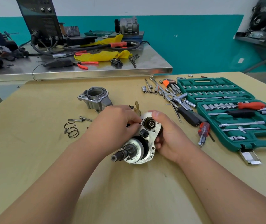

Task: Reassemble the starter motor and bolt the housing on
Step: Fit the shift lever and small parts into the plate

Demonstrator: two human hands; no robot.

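On the tan table [40, 159], farthest left, lies a coil spring [71, 129], and just behind it two bolts [80, 119] lie side by side. Behind those, well apart from the hands, the grey housing [95, 99] stands with its round opening facing up. The left hand [114, 125] reaches in from the lower left, its thumb and fingertips [135, 125] pinched together on a small metal part, too small to name, at the left edge of the motor's plate beside the round bore. The starter motor [141, 139] sits mid-table between the two hands, its flat silver plate turned up toward the camera, a dark bearing visible inside the bore and the pinion shaft [121, 155] sticking out toward the lower left. A brass-coloured fork lever [137, 108] lies just behind the motor. The right hand [169, 136] is wrapped around the motor's right side, thumb pressed on the plate's top edge and fingers curled under, gripping it. To the right lie loose sockets, hex keys and a ratchet [176, 98], then a striped screwdriver [203, 131], and at the far right an open green socket case [226, 110] with an orange-handled screwdriver [251, 105] resting in it.
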